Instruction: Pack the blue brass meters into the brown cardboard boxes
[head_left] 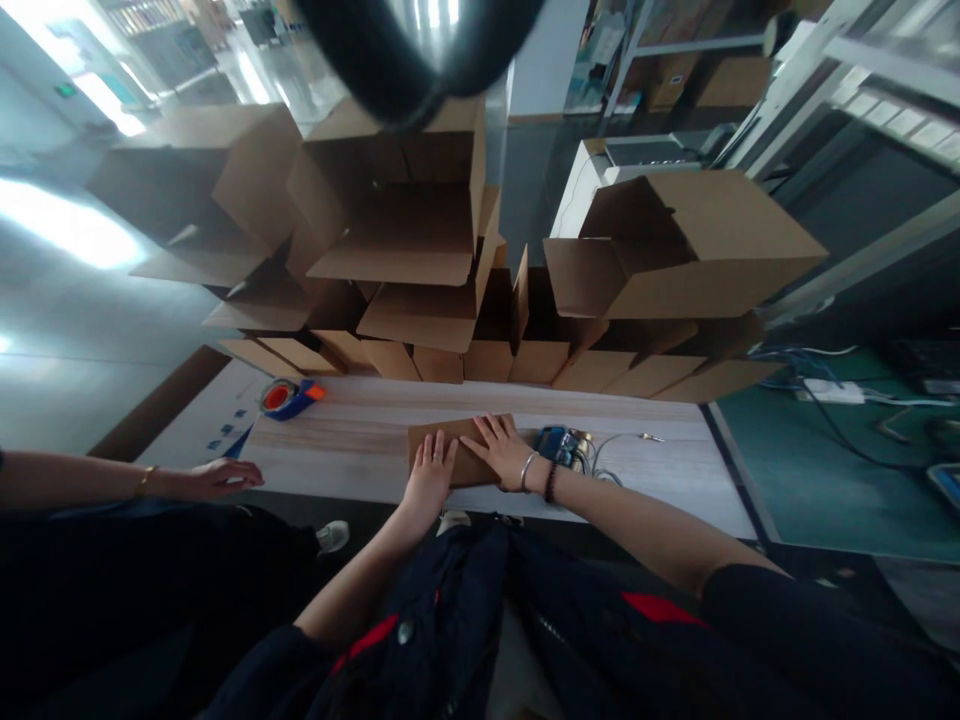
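So from where I'm sitting on the head feed, far left there's a co-worker's hand (226, 478) by the near edge of the wood-grain desk (345, 450); can't tell if it's touching. Next along, a blue tape dispenser (294, 400) with an orange tip sits toward the back. Then my left grip (430, 474), fingers straight and laid on the flat brown cardboard piece (469, 470), not closed round it. That piece lies mid-desk, near the front edge. My right grip (504, 453) is on it too, fingers apart, palm down. Just right of that is a blue device bundle (555, 442) with loose cables (600, 458). Farther right and back, a big open carton (712, 288) tops some others.
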